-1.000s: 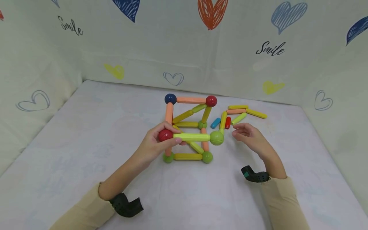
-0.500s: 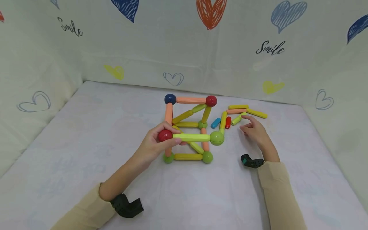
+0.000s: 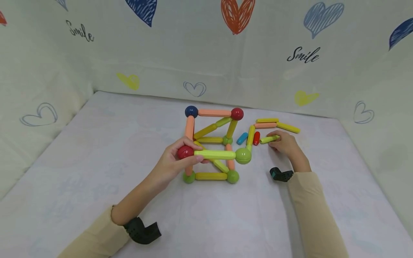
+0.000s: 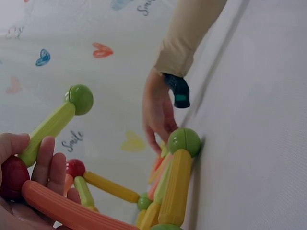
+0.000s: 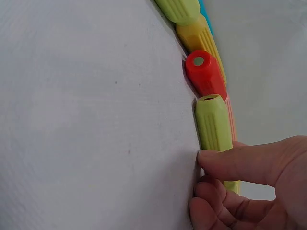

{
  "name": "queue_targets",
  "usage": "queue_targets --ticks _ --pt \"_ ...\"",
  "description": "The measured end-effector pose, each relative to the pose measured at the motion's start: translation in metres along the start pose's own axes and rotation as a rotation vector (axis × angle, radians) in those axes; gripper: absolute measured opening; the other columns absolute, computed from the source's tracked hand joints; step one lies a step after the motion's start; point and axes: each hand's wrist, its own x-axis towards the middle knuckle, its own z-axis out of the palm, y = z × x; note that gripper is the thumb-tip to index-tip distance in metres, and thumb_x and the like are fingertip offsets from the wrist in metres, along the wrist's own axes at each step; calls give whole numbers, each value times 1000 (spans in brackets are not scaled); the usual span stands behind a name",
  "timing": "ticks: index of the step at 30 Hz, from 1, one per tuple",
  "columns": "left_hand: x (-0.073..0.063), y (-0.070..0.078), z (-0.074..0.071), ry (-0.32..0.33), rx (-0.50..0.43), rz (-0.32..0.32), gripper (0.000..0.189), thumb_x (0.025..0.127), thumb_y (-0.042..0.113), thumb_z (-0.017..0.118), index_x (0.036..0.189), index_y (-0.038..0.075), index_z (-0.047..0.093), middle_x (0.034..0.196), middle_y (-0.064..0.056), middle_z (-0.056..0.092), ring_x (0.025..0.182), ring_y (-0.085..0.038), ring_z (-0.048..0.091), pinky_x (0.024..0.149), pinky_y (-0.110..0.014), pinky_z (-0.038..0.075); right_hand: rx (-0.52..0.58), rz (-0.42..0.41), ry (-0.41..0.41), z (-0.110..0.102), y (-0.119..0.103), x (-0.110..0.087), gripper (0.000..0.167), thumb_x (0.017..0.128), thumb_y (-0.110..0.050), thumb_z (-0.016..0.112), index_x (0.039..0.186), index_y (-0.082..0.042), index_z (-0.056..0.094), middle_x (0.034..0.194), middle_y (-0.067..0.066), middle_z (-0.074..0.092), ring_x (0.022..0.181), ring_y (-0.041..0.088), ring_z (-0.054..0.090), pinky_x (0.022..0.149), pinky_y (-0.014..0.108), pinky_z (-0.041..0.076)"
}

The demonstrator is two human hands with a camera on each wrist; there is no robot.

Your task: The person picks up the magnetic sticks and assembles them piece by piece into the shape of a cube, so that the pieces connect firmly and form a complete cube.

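My left hand [image 3: 169, 161] grips a red ball [image 3: 185, 152] at the near upper corner of a frame of magnetic sticks and balls. Its thumb lies by a light green stick [image 3: 217, 154], which ends in a green ball [image 3: 243, 156]. Behind and below are the frame's blue ball [image 3: 191, 111], second red ball [image 3: 237, 114] and orange stick [image 3: 214, 113]. To the right of the frame, my right hand [image 3: 286, 145] pinches a short light green magnetic stick [image 5: 213, 124] between thumb and fingers. That stick lies at the table surface; its far end is partly hidden by the fingers.
Loose sticks lie right of the frame: a blue one [image 3: 242, 138], a red one [image 3: 256, 138], an orange one [image 3: 265, 125] and yellow ones [image 3: 288, 128]. A printed cloth [image 3: 161, 53] hangs behind the white table [image 3: 96, 161].
My right hand has moved right and away from me to the short light green stick, and its fingers have closed on it. The left hand and the frame have stayed put.
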Motion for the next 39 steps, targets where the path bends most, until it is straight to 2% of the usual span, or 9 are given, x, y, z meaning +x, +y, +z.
queue_targets --ticks 4,9,12,19,24,29,33,39 --pt "0 1 -1 -1 4 3 26 87 6 63 109 2 51 110 -8 58 98 -18 64 77 -23 52 25 -4 -2 -1 0 1 36 92 -13 54 126 -3 50 105 20 56 85 26 51 75 31 44" --pt "-1 1 -2 2 12 0 26 87 6 62 109 2 50 109 -7 58 98 -17 63 77 -23 52 28 -22 8 -3 1 0 35 90 -13 58 122 -3 52 89 14 59 77 21 53 69 29 41" --pt "-2 1 -2 2 12 2 26 87 5 62 109 2 50 110 -7 57 97 -17 64 78 -23 52 39 -37 13 -4 2 -2 34 89 -13 59 121 -3 53 85 11 59 74 20 53 67 28 40" --pt "-2 1 -3 -9 -2 13 25 87 5 62 109 2 49 107 -6 60 94 -17 67 80 -24 52 73 -91 24 -2 8 -13 33 89 -14 62 119 -4 53 87 12 60 74 19 56 69 26 42" --pt "-1 0 -2 -11 -1 10 25 87 6 62 109 2 50 108 -7 59 95 -17 66 80 -25 52 113 -140 10 3 11 -31 33 88 -13 62 119 -6 52 93 14 60 79 21 56 73 28 43" --pt "0 -1 -1 -18 -2 -5 25 88 7 62 109 3 49 107 -8 60 96 -19 66 82 -26 52 162 -242 14 9 2 -54 29 91 -7 57 119 -5 52 96 16 62 81 21 60 75 30 52" --pt "-1 -1 -1 -16 -7 -3 25 88 7 62 109 3 50 107 -8 60 96 -19 66 83 -27 52 210 -345 19 9 -14 -71 28 92 -15 57 119 -9 54 94 13 64 79 24 64 74 24 53" --pt "-2 -1 -2 -11 -15 3 24 87 6 62 108 3 50 108 -7 58 96 -17 66 82 -26 52 294 -521 -45 15 -39 -93 26 93 -16 56 116 -5 54 84 9 64 72 19 63 70 23 53"
